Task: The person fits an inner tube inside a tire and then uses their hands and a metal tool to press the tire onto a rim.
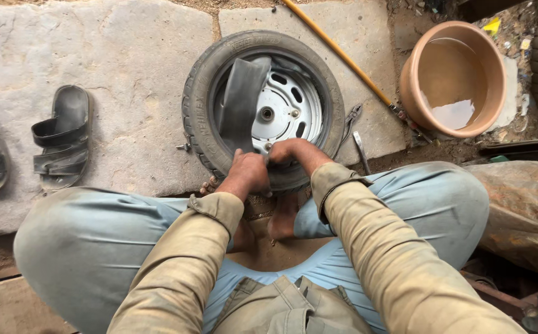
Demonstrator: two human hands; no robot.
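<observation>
Rubber tyre: left hand and right hand fingers seemingly clamp its near edge.

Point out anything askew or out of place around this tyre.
The black inner tube sticks up out of the tyre instead of sitting inside it, draped across the wheel rim. Both hands, left hand and right hand, press the tyre's near edge.

Bare stone slab open left of the tyre, sandal further left, pliers, yellow rod and water tub crowding its right
</observation>
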